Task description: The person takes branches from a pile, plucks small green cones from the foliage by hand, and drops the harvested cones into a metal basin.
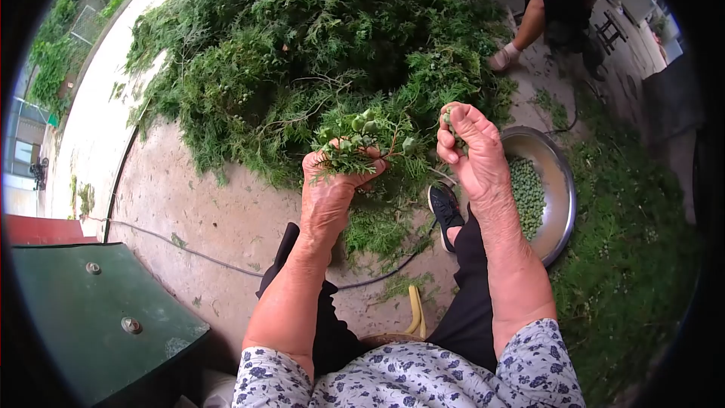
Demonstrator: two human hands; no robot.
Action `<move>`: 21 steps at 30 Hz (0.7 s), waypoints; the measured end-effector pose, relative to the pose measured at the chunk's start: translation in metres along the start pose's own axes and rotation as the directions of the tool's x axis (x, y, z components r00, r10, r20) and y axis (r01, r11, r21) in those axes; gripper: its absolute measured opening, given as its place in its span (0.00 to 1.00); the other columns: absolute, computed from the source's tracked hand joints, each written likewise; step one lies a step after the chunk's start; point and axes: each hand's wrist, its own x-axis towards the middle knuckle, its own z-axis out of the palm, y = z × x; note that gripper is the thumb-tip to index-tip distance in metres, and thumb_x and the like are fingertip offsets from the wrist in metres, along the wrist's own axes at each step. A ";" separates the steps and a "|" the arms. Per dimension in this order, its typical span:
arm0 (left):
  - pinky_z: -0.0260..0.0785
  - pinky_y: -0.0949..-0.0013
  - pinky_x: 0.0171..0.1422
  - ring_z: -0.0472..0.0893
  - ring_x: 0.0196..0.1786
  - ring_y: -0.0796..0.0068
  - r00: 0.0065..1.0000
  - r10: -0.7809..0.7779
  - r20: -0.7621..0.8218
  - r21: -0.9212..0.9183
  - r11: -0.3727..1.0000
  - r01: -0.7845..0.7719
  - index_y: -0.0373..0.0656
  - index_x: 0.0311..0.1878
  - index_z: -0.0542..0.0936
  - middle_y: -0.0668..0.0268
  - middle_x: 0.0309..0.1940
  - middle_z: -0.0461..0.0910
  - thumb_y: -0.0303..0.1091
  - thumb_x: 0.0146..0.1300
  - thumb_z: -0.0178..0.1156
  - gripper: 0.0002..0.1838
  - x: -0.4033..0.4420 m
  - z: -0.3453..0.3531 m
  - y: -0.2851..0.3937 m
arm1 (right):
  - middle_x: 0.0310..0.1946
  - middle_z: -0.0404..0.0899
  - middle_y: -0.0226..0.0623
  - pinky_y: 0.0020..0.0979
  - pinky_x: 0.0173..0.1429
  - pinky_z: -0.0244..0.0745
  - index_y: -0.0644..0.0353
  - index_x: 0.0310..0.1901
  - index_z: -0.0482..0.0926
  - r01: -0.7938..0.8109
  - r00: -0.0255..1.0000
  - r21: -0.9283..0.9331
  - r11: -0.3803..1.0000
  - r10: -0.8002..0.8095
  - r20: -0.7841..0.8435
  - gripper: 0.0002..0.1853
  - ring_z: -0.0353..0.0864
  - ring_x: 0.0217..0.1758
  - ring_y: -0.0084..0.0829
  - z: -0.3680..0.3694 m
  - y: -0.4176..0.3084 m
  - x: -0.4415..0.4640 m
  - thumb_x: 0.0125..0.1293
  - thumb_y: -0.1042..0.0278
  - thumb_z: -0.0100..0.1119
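My left hand (336,177) is closed round a green sprig (362,140) that bears pale green cones, and its leafy tips stick out above the fingers. Just right of it my right hand (477,147) is raised with curled fingers, holding small green cones (451,127) between thumb and fingers. Below and beside the right wrist, a metal bowl (560,196) stands on the ground, holding many small green cones (526,193). The right forearm covers part of its left side.
A large heap of green branches (302,53) lies ahead. More cut greenery (627,234) spreads at the right. A co-worker's leg (531,24) is at the top right. A black cable (204,257) crosses the ground. A green panel (98,310) stands at the lower left.
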 end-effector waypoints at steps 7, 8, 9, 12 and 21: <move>0.69 0.78 0.29 0.77 0.29 0.82 0.999 0.037 -0.040 -0.023 0.999 -0.038 0.39 0.31 0.81 0.69 0.27 0.80 0.20 0.47 0.66 0.07 0.005 0.001 -0.001 | 0.32 0.77 0.40 0.24 0.22 0.68 0.62 0.40 0.72 -0.174 0.979 0.138 0.975 0.155 0.135 0.09 0.76 0.28 0.28 0.006 0.000 -0.006 0.59 0.70 0.53; 0.68 0.78 0.29 0.77 0.29 0.82 0.998 0.046 -0.051 -0.008 0.999 -0.046 0.39 0.31 0.81 0.69 0.27 0.80 0.20 0.47 0.66 0.07 0.005 0.002 -0.001 | 0.30 0.76 0.37 0.22 0.21 0.66 0.62 0.39 0.73 -0.176 0.982 0.148 0.973 0.163 0.099 0.07 0.75 0.27 0.25 0.011 -0.001 -0.008 0.60 0.70 0.53; 0.68 0.78 0.29 0.77 0.29 0.82 0.998 0.045 -0.052 -0.007 0.999 -0.046 0.39 0.31 0.81 0.69 0.27 0.80 0.20 0.47 0.66 0.07 0.006 0.002 -0.001 | 0.30 0.76 0.37 0.22 0.21 0.66 0.62 0.39 0.73 -0.177 0.982 0.149 0.973 0.163 0.099 0.07 0.75 0.27 0.25 0.010 0.000 -0.008 0.60 0.70 0.53; 0.68 0.78 0.29 0.76 0.28 0.82 0.997 0.062 -0.040 -0.017 0.998 -0.063 0.39 0.31 0.81 0.70 0.27 0.80 0.20 0.47 0.66 0.07 0.006 0.004 -0.002 | 0.28 0.75 0.32 0.16 0.16 0.58 0.61 0.38 0.74 -0.218 0.969 0.077 0.973 0.206 0.138 0.06 0.70 0.22 0.18 0.009 0.005 -0.008 0.60 0.71 0.57; 0.68 0.79 0.30 0.76 0.29 0.83 0.998 0.060 0.001 0.033 0.998 -0.060 0.38 0.32 0.80 0.70 0.27 0.80 0.20 0.48 0.65 0.06 0.004 0.009 -0.003 | 0.24 0.71 0.26 0.13 0.13 0.54 0.62 0.39 0.73 -0.229 0.973 -0.274 0.934 0.224 -0.049 0.10 0.67 0.15 0.15 0.022 0.019 -0.017 0.59 0.69 0.62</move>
